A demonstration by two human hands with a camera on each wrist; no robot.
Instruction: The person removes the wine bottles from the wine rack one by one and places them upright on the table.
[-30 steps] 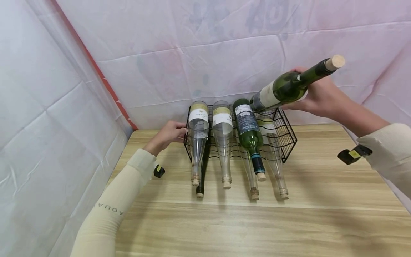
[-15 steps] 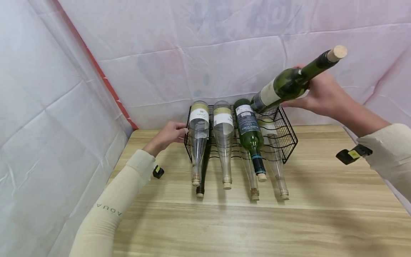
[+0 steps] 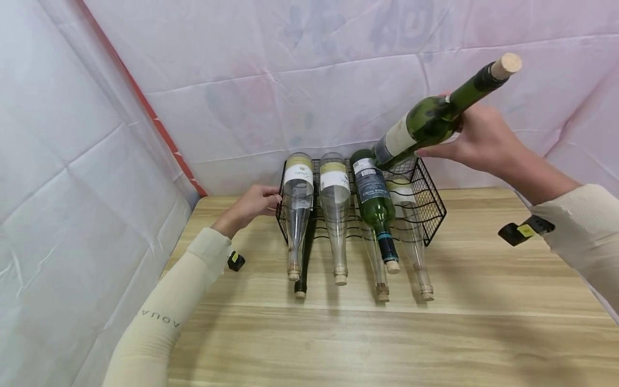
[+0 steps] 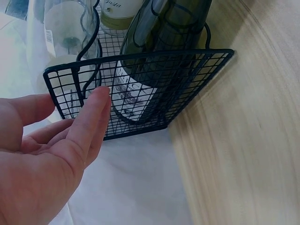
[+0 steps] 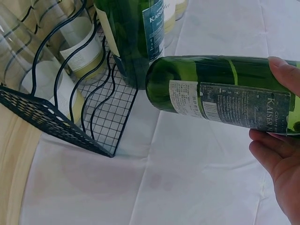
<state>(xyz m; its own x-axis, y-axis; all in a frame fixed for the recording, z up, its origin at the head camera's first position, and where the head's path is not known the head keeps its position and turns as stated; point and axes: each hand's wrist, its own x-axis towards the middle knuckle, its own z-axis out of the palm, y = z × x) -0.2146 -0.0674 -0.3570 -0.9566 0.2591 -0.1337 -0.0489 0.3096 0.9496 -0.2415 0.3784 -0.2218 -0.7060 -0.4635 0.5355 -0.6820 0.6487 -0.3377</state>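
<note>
My right hand (image 3: 483,141) grips a green wine bottle (image 3: 429,126) by its body. The bottle is tilted, its corked neck up to the right and its base over the back right of a black wire wine rack (image 3: 432,207). In the right wrist view, the bottle's dark label (image 5: 239,105) faces the camera, and its base is beside the green bottle in the rack (image 5: 129,51). My left hand (image 3: 251,207) touches the rack's left end; in the left wrist view, its straight fingers (image 4: 86,119) lie against the mesh, with the thumb near the back corner.
On the rack's upper level lie two clear bottles (image 3: 336,188) and a green bottle (image 3: 373,193), corks towards me. Below them are a dark bottle (image 3: 301,287) and two clear bottles (image 3: 419,269). The rack stands on a wooden table (image 3: 338,344) against a white sheet (image 3: 232,123).
The neck of the held bottle has risen, so it tilts more steeply, and its base has shifted slightly left towards the green bottle in the rack. My left hand stays at the rack's end.
</note>
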